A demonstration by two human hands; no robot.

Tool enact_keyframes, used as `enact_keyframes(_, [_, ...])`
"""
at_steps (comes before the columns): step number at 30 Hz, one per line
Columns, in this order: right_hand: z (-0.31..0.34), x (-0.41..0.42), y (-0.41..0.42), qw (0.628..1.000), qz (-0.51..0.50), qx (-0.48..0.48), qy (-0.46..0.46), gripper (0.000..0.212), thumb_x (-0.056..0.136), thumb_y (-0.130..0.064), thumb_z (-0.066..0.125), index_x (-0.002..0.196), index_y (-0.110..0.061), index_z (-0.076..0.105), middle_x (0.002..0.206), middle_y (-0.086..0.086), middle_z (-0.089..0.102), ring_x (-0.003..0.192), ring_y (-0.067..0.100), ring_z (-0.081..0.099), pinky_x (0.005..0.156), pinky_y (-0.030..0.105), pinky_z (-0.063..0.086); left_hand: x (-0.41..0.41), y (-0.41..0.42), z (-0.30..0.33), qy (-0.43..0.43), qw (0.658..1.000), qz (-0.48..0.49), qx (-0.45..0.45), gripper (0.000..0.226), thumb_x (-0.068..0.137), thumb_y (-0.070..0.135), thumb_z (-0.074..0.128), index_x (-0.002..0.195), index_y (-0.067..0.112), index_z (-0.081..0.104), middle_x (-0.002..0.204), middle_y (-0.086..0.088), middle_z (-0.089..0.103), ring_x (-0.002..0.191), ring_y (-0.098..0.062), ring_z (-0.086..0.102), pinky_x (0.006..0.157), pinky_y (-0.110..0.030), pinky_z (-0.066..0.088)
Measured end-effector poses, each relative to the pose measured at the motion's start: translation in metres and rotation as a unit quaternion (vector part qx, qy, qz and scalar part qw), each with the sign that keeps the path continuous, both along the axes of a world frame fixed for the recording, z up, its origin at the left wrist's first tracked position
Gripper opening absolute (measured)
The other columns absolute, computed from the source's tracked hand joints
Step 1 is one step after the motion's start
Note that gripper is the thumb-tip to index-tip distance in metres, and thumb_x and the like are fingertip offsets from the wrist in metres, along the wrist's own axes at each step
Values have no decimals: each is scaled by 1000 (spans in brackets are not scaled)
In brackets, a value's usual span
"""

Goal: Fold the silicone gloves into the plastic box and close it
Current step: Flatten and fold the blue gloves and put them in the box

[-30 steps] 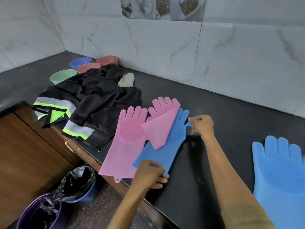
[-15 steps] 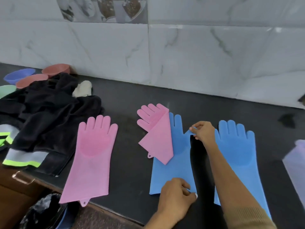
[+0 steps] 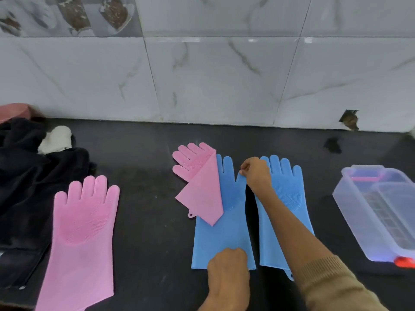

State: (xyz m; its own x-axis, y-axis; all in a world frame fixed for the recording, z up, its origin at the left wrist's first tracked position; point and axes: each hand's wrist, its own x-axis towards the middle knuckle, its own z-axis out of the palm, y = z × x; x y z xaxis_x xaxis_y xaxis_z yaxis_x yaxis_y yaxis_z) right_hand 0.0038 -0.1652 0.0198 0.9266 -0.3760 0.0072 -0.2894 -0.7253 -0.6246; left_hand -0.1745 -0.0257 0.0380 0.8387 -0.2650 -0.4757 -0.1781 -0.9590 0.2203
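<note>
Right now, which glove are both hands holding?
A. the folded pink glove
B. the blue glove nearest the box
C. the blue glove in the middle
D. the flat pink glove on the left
C: the left hand grips the cuff of the middle blue glove, and the right hand pinches its thumb tip, while the folded pink glove just lies across it.

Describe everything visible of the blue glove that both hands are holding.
The blue glove lies flat on the dark countertop, fingers toward the tiled wall, cuff toward the person. It looks like soft matte silicone with a ribbed scrubbing patch on the palm. The left hand grips its cuff edge; the right hand pinches its thumb-side edge. A folded pink glove overlaps its left side. A second blue glove lies alongside on the right.
</note>
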Motion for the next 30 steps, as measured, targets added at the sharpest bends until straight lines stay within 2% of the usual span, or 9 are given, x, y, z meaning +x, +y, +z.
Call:
enact_keyframes(2, [-1,-1,3,1000,-3,-14,-3,10,88,-9,63,94,-5,69,89,13,70,79,24,65,71,34,54,3,3,1,2,1000,0,-4,21,97,17,47,113,9,59,104,-9,61,109,-25,59,85,-31,46])
enact_keyframes(7, [-6,-14,22,996,-32,-3,-86,11,91,-10,59,97,-7,68,95,8,69,80,17,61,73,27,50,29,27,9,-74,990,97,-76,18,92,26,48,97,18,63,98,-1,63,96,-23,62,74,-29,43])
enact_keyframes(12, [-4,-17,52,983,14,154,-101,16,89,-10,61,104,-4,66,104,11,69,92,21,64,78,25,49,89,56,12,-231,914,269,-199,26,92,28,52,112,16,64,113,-5,65,100,-26,61,80,-34,47])
enact_keyframes(14, [0,-12,62,978,25,184,-92,25,89,-15,63,110,-1,63,110,14,67,99,22,64,84,24,47,111,65,5,-251,894,297,-225,32,92,29,56,118,11,60,117,-9,61,103,-27,58,79,-36,45])
enact_keyframes(17, [3,-3,70,978,27,199,-58,35,90,-21,61,116,3,58,116,17,65,106,26,62,88,25,44,134,76,-10,-205,900,294,-248,38,89,34,60,119,10,60,119,-8,63,106,-26,59,87,-39,47])
enact_keyframes(20, [2,5,71,974,17,224,-31,42,88,-24,64,111,10,58,113,25,64,104,33,62,91,37,48,143,80,-22,-159,913,287,-244,33,87,42,59,112,21,64,113,4,66,105,-22,60,95,-40,38])
enact_keyframes(23, [0,10,70,964,27,265,-8,38,86,-20,66,109,9,61,111,24,65,100,33,63,90,43,53,146,80,-26,-140,902,301,-276,18,87,39,59,95,25,66,94,8,67,93,-20,60,88,-39,30])
enact_keyframes(25, [1,13,72,954,35,298,8,36,87,-17,64,115,5,60,114,17,64,101,29,63,91,43,53,147,82,-26,-125,885,308,-326,12,88,33,60,81,24,63,78,9,62,82,-21,58,85,-39,35])
enact_keyframes(30, [10,16,100,907,88,412,27,22,91,-14,50,105,-1,60,96,6,58,83,17,56,68,26,46,143,107,-14,-117,836,323,-429,21,89,18,58,82,-1,66,79,-10,62,71,-21,52,61,-29,40])
